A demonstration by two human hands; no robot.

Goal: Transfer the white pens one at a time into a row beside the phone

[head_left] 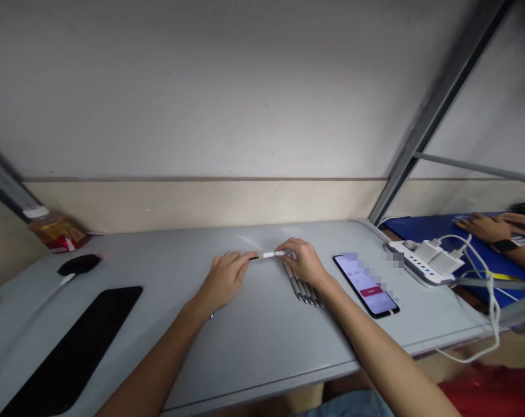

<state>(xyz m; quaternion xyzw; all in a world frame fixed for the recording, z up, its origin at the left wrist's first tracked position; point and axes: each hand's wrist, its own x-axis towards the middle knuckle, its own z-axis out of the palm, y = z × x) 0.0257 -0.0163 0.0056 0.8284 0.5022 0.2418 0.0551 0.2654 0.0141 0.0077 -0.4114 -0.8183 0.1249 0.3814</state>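
Between my two hands, just above the desk, a slim white pen piece [269, 255] is held level, with a dark, yellowish part at its left end. My left hand [228, 277] pinches that dark end between thumb and fingers. On the other end, my right hand [303, 262] has its fingers closed; a whitish clear part shows at its fingertips. Whether these are one piece or two joined, I cannot tell. Several grey pens [306, 291] with silvery ends lie side by side under my right hand and wrist, their upper parts hidden.
A lit phone [367, 286] lies right of my right forearm, near a white power strip [423, 263] with cables hanging off the desk's edge. At left are a black mat-like slab [75, 353], a round black charger [79, 264] and a bottle [56, 230]. Another person's hands [488, 227] rest beyond the metal post.
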